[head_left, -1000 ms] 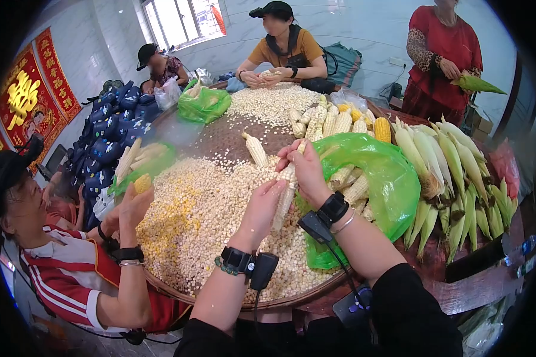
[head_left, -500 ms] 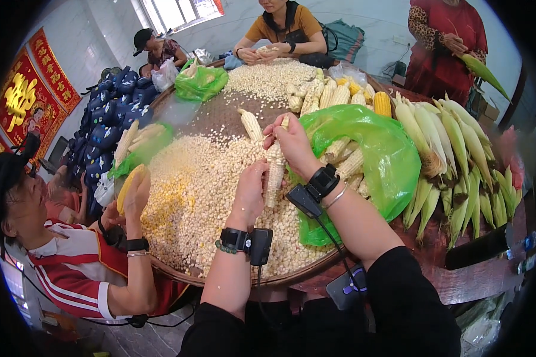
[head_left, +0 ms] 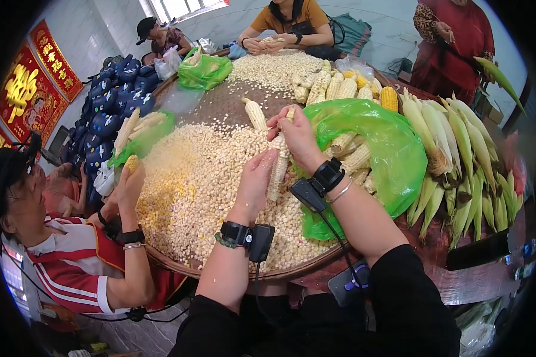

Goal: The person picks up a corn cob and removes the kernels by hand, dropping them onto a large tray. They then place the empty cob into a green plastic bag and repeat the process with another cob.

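A pale ear of corn [head_left: 277,177] is held tilted over a pile of loose kernels [head_left: 211,172]. My left hand [head_left: 257,178] is closed on its lower part from the left side. Around the upper end my right hand [head_left: 298,140] is closed, with the cob's tip poking out above the fingers. Part of the ear is hidden behind the fingers. Just beyond my hands another pale ear [head_left: 255,115] lies on the kernels. A green plastic bag [head_left: 393,143] with several pale ears inside lies open beside my right wrist.
A large round woven tray [head_left: 244,275] bears the kernels. Unhusked ears [head_left: 458,143] are heaped on the right of the dark red table [head_left: 423,268], near a phone [head_left: 346,285]. At the left a co-worker's hand [head_left: 128,187] holds a yellow ear. Other people sit or stand around the tray.
My hands stay on the ear, twisting slightly. The left co-worker's yellow ear has tilted and sunk into the hand. The standing person's green-husked ear has moved outward to the right. The view shifted a little.
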Demonstrator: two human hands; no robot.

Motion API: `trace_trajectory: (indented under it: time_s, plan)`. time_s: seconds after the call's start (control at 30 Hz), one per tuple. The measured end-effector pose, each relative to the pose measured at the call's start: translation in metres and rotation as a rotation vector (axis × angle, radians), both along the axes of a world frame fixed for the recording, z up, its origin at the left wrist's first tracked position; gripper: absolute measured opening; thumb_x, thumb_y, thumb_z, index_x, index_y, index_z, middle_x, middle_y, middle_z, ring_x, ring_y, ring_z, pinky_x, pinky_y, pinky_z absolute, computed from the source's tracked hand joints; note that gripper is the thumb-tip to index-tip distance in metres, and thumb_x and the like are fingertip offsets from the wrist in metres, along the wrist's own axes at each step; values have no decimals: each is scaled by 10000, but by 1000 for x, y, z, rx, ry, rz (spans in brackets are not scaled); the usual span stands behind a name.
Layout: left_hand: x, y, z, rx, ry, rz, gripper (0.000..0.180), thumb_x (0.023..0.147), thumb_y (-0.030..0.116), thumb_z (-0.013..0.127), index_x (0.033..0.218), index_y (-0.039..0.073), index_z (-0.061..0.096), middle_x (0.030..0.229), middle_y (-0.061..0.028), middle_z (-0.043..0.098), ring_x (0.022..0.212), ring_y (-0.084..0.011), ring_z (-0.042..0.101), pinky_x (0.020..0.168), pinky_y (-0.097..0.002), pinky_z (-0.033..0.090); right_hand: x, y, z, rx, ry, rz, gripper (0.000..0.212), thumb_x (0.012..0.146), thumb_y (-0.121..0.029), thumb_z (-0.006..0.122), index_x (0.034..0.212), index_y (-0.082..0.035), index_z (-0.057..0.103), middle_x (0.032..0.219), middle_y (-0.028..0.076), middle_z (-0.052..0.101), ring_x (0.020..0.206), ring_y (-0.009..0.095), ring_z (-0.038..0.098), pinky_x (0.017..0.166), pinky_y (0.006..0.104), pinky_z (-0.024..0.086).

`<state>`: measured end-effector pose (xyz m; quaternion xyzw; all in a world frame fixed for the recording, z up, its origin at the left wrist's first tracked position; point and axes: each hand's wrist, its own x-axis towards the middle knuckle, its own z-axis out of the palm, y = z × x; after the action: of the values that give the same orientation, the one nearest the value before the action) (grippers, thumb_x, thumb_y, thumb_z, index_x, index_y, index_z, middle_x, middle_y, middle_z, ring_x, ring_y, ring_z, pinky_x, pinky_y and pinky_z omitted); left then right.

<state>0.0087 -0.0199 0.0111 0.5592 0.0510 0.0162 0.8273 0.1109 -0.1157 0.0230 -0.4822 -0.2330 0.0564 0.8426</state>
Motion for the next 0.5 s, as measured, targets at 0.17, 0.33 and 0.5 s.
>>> trace_trajectory:
  time_s: [0.17,0.33,0.5]
  plan:
    - [2,1,-4,-22,-31,-11,248,944,239,491,990,6,563,846,-63,612,689,-151,610,638,-310,543,0,-2,-1,17,11,-13,90,871,5,420,941,-41,385,838,132,576,628,159,583,574,269,464]
    - [6,8,-7,-106,27,-40,315,955,292,432,990,0,545,871,-92,611,739,-171,612,646,-328,545,-1,1,-1,5,37,-22,96,863,7,429,940,-34,390,835,128,576,638,168,589,586,278,469]
    - [1,-3,8,-124,56,-9,396,952,340,446,1080,-23,539,892,-75,604,801,-172,596,657,-330,538,4,0,-9,-126,101,-40,85,883,-7,464,927,-51,406,874,115,581,680,164,584,636,288,476]
